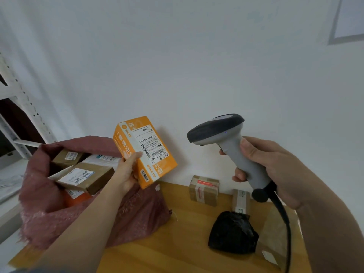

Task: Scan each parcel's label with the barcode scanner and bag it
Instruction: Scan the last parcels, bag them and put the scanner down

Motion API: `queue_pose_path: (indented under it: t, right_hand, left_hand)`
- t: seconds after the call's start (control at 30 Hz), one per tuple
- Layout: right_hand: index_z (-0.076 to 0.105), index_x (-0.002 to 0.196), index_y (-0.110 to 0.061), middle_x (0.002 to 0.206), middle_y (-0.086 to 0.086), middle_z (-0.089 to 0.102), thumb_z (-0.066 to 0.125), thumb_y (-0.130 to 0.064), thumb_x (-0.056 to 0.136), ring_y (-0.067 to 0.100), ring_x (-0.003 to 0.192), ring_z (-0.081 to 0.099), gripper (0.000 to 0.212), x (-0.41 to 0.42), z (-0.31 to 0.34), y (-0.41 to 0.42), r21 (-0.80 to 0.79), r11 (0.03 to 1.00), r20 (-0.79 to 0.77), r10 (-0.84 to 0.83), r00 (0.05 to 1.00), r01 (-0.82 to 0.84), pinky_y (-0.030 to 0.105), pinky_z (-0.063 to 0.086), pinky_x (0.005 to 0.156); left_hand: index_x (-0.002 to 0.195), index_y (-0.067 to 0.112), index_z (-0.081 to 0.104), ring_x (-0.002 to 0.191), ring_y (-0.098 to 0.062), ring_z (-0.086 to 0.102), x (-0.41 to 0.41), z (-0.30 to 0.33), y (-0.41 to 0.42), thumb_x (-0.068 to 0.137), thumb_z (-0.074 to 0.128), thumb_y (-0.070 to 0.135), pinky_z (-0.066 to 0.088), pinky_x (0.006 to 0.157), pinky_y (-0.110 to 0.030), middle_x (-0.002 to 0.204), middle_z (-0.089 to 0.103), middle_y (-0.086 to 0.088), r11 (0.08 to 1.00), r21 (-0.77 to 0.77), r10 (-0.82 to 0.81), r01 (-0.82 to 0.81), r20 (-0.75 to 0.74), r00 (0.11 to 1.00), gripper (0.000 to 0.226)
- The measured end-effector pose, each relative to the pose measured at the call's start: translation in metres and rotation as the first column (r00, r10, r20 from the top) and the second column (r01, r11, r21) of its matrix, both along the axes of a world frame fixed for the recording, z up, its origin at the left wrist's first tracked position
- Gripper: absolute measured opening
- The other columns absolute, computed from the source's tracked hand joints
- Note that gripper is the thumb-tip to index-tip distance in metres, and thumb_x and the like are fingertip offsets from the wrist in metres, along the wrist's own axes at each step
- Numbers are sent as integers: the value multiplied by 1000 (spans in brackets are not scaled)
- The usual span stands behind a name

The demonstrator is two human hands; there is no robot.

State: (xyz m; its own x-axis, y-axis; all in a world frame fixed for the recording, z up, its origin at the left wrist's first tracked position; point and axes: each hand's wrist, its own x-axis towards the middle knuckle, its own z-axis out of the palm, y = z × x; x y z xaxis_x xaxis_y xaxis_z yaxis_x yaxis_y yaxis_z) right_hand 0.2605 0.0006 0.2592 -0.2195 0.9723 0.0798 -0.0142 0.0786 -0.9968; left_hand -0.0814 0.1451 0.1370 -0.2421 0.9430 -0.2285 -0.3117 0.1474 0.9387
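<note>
Head view, orange box point(144, 150) in L hand point(126, 173)

A parcel sorting room: labelled cartons point(204, 189) on a wooden table point(177, 243), metal shelving point(21, 107), bare wall.

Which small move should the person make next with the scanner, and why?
Probably tilt the barcode scanner in the right hand down and left toward the white label on the orange box. The left hand holds the box up, label facing the camera, beside the scanner head.
</note>
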Motion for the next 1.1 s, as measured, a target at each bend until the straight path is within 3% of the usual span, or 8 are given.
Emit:
queue_pose_path:
  t: [0.23, 0.37, 0.43, 0.53, 0.7, 0.8, 0.93, 1.1]
  right_hand:
    - [72, 102, -13, 97, 4, 71, 50, -39, 82, 18, 57, 54, 40, 17, 2, -6, -8, 1000, -104, -14, 994, 13, 34, 56, 68]
    - [72, 106, -13, 112, 23, 64, 52, -40, 85, 20, 59, 55, 40, 16, -6, 7, -58, 998, -193, -7, 981, -5, 49, 53, 81]
    - [71, 108, -10, 102, 31, 59, 54, -40, 85, 21, 59, 55, 42, 12, -12, 16, -105, 994, -185, -2, 983, -18, 54, 50, 85]
    - [69, 105, -7, 86, 16, 61, 54, -38, 84, 20, 57, 55, 41, 1, -25, 28, -169, 985, -190, -3, 982, -29, 38, 54, 66]
    - [65, 109, -4, 92, 26, 60, 48, -34, 97, 22, 55, 54, 37, -25, -42, 44, -205, 976, -134, 41, 990, -68, 37, 48, 60]
    - [67, 105, -5, 92, 26, 60, 50, -37, 96, 24, 55, 53, 37, -45, -47, 49, -216, 973, -141, 52, 989, -82, 41, 44, 64]
    - [70, 101, -9, 78, 23, 60, 50, -40, 97, 30, 62, 53, 37, -73, -50, 56, -219, 971, -108, 71, 992, -93, 49, 39, 74]
    - [70, 103, -12, 89, 34, 62, 50, -40, 98, 26, 60, 58, 35, -106, -51, 67, -213, 976, -124, 24, 992, -51, 48, 43, 74]
  left_hand:
    - [136, 20, 46, 110, -28, 64, 8, 3, -4, 81, 73, 29, 56, 71, -45, 124, 66, -7, 999, -11, 49, -48, 16, 999, 62]
    - [120, 19, 54, 100, -25, 63, 27, 11, -12, 91, 59, 33, 50, 82, -49, 112, 67, -7, 998, -24, 56, -55, 73, 996, 33]
    - [115, 22, 54, 99, -25, 60, 29, 12, -14, 92, 54, 40, 43, 92, -53, 110, 65, -6, 996, -34, 84, -80, 167, 982, 29]
    - [128, 24, 53, 109, -27, 60, 22, 14, -17, 85, 56, 54, 43, 98, -52, 120, 64, -6, 986, -28, 165, -164, 307, 937, 53]
    - [143, 23, 32, 111, -28, 57, -22, 25, -23, 41, 67, 71, 48, 95, -50, 130, 53, -5, 681, -109, 731, -724, 49, 680, 118]
    - [142, 21, 31, 114, -27, 54, -54, 40, -28, 39, 69, 70, 46, 94, -41, 131, 51, -4, 548, -188, 823, -815, -47, 565, 120]
    - [128, 18, 51, 65, -16, 59, -104, 51, -15, 59, 70, 55, 48, 58, -27, 71, 62, 2, 601, -213, 789, -770, 5, 614, 81]
    - [118, 23, 59, 74, -17, 69, -175, 27, 34, 46, 65, 61, 56, 71, -37, 80, 72, 3, 657, -239, 737, -715, 4, 676, 82]
